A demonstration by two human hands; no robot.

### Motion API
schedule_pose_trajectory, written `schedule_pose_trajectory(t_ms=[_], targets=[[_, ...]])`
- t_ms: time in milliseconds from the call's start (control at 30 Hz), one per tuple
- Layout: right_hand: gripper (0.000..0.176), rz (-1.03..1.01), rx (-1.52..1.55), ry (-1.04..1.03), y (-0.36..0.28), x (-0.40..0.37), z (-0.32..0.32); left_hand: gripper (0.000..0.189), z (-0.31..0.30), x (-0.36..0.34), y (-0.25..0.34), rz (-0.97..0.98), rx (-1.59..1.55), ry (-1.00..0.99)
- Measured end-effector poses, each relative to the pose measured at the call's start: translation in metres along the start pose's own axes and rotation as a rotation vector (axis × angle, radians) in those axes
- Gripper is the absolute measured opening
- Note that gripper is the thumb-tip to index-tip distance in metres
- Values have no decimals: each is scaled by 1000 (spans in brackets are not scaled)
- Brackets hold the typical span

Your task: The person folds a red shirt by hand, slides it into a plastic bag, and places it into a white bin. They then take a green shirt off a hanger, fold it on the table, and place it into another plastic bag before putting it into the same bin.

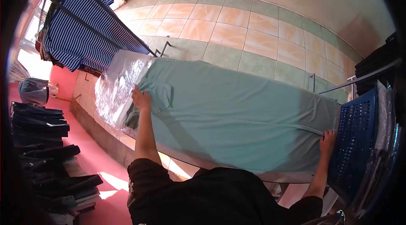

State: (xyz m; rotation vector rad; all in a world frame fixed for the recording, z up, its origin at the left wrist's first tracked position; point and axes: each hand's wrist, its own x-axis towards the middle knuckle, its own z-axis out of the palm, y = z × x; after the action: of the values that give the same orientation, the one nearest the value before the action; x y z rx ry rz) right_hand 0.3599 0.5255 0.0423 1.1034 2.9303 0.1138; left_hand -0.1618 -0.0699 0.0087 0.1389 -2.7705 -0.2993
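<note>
A long pale green garment (228, 111) lies spread lengthwise over a table in front of me, with loose folds along its middle. At its left end my left hand (141, 99) has its fingers closed on the fabric, beside a small bunched flap. My right hand (327, 142) pinches a raised fold close to the right end. Clear plastic wrapping (120, 87) lies against the garment's left end, near my left hand. The fabric under my fingertips is partly hidden.
A blue perforated plastic basket (353, 140) stands right of the table, with plastic-wrapped items (384, 119) beside it. Striped shirts (84, 30) hang from a dark rack at the upper left. Dark folded clothes (40, 140) are stacked at the left. Tiled floor (228, 35) lies beyond the table.
</note>
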Motion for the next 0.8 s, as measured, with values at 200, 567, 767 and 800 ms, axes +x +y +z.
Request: schedule_pose_trajectory(t_ms=[200, 567, 767, 800], targets=[[30, 292, -48, 204, 2, -43, 4, 42, 39, 19, -8, -156, -75, 92], [29, 1040, 267, 547, -36, -83, -18, 17, 20, 24, -25, -263, -617, 384], [32, 971, 71, 933, -30, -215, -9, 47, -29, 26, -147, -133, -457, 714], [32, 1023, 52, 911, -36, -241, -19, 50, -40, 28, -173, -180, -367, 709]])
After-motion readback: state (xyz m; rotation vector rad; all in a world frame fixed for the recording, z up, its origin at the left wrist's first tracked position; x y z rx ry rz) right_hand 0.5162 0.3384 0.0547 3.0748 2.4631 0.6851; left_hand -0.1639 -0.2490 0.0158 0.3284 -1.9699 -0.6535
